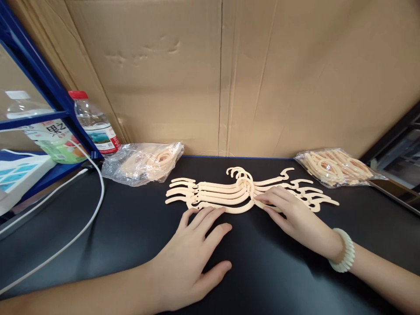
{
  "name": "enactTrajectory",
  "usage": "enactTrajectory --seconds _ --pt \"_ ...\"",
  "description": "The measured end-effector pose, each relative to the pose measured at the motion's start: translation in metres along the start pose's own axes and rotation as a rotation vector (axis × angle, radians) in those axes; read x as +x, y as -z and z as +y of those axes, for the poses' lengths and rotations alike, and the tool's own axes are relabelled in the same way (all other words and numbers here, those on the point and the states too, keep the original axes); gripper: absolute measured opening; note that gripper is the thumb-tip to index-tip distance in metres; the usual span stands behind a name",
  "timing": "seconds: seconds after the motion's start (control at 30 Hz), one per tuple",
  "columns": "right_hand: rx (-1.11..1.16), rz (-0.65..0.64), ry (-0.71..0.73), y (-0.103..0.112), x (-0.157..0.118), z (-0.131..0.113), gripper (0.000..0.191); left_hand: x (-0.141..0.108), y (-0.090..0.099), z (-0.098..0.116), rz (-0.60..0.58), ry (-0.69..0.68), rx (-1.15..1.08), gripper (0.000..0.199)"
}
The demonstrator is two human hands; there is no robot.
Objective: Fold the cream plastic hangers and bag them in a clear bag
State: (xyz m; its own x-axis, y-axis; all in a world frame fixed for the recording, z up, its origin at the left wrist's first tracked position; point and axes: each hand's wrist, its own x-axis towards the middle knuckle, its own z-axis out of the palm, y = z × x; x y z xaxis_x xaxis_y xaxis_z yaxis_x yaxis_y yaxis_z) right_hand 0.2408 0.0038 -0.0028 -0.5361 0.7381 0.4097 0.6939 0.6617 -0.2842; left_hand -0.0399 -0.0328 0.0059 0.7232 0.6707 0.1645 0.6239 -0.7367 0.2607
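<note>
Several beige plastic folding hangers [223, 194] lie unfolded on the black tabletop, nested in a row with their hooks pointing away from me. My left hand [197, 253] is open, fingers spread, its fingertips touching the left arm of the nearest hanger [236, 210]. On the other side, my right hand [292, 216] pinches that hanger's right arm between thumb and fingers, close to the centre joint. The right hand covers part of the hangers' right arms. A pale coil band [344, 250] circles my right wrist.
Clear plastic bags of beige hangers lie at the back left [144, 164] and back right [334, 167]. Beside a blue metal frame [59, 94] stand bottles, one red-capped [98, 127]. A white cable [98, 192] crosses the left side. Cardboard [164, 78] walls the back.
</note>
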Motion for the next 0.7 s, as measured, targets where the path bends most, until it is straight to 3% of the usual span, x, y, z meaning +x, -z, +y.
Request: enactTrajectory --seconds 0.23,0.33,0.53,0.7 --pt "-0.103 0.058 -0.011 -0.001 0.003 0.005 0.018 -0.002 -0.002 -0.002 0.041 0.015 0.082 0.045" --pt "-0.175 0.047 -0.037 -0.004 0.004 0.009 0.025 0.000 -0.003 -0.003 0.072 0.031 0.124 0.044" --pt "-0.297 -0.111 -0.101 -0.012 0.009 0.025 0.058 0.010 -0.008 -0.026 0.100 0.046 0.247 0.059" --pt "-0.301 -0.235 -0.161 -0.016 0.020 0.037 0.069 0.025 -0.002 -0.047 -0.043 0.095 0.261 0.070"
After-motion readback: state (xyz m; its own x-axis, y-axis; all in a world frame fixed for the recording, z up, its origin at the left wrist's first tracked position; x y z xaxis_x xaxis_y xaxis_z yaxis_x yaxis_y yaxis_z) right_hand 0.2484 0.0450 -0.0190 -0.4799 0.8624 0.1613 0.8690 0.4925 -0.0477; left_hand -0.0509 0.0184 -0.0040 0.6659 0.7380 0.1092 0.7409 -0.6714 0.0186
